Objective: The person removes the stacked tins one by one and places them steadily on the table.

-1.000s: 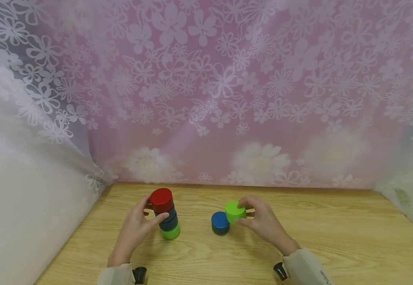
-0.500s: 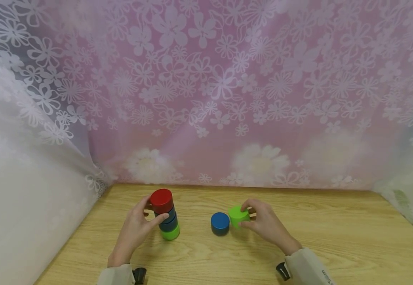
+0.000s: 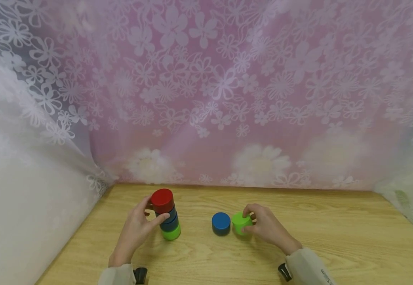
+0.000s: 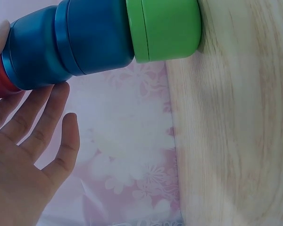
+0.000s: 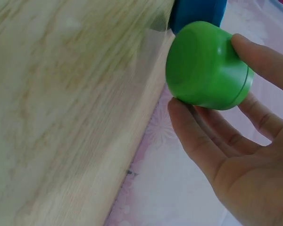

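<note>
A stack of small round lidded tins stands at the left in the head view: a red tin (image 3: 162,201) on top, an upper blue tin (image 3: 170,214) and a lower blue tin (image 4: 96,35) under it, a green tin (image 3: 172,232) at the bottom. My left hand (image 3: 137,223) holds the stack around the upper blue tin, thumb in front and fingers behind. My right hand (image 3: 268,226) pinches a second green tin (image 5: 207,68) between thumb and fingers, low over the table, its underside showing in the right wrist view. A loose blue tin (image 3: 221,224) stands just left of it.
The wooden table (image 3: 199,261) runs back to a pink flowered curtain (image 3: 206,99). A white cloth (image 3: 24,186) hangs along the left side. Both wrists carry black straps near the beige sleeves (image 3: 307,265).
My right hand has moved the green tin right and down, from overlapping the loose blue tin to beside it. The left hand and the stack have stayed in place.
</note>
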Tool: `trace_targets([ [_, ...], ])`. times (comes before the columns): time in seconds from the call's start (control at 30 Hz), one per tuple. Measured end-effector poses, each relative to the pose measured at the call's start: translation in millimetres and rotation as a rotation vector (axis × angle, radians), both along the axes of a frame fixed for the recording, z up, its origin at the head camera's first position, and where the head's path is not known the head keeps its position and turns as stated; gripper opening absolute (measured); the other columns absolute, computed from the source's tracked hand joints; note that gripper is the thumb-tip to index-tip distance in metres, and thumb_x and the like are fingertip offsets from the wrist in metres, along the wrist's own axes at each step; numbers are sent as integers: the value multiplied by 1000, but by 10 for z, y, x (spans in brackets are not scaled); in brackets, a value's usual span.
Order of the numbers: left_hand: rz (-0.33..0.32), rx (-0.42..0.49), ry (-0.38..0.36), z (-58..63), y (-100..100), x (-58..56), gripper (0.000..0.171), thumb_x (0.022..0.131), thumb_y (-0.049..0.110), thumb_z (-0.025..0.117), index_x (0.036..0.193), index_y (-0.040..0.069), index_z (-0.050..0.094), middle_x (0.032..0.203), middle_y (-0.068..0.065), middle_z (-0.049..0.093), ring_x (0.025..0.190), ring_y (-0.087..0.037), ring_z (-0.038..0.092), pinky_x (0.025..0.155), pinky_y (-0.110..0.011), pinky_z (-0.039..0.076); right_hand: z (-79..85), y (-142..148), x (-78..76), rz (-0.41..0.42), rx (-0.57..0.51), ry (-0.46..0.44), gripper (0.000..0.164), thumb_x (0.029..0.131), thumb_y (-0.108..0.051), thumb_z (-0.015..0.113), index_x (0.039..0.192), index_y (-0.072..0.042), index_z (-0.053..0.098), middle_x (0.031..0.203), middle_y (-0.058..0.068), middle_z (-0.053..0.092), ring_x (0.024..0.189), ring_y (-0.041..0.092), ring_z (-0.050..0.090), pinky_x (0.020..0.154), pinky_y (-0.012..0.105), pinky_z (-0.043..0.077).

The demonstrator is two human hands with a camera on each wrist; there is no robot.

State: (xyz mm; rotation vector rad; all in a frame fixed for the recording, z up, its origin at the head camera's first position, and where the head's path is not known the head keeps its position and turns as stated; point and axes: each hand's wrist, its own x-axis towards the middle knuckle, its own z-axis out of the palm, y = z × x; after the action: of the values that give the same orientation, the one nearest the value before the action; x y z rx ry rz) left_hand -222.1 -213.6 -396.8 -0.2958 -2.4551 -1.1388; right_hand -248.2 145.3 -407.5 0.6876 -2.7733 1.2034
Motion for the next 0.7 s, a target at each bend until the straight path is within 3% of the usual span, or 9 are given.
trace_targets([
  [0.3,2,-2,-13,-2,-15,2,58,85,20,85,133,-1,59,108,-8,71,98,-26,65,82,-51,54,-43,-22,-3,22,64,-22,32,70,5,88,82,-7,61,101,11,65,90,33,68,75,42,59],
  [0.7,-8,0,-13,7,-21,2,60,86,22,85,134,-1,59,108,-7,70,99,-25,65,83,-51,53,-43,-37,-7,5,54,-24,30,72,3,89,87,-7,64,103,10,64,91,33,68,76,43,58],
])
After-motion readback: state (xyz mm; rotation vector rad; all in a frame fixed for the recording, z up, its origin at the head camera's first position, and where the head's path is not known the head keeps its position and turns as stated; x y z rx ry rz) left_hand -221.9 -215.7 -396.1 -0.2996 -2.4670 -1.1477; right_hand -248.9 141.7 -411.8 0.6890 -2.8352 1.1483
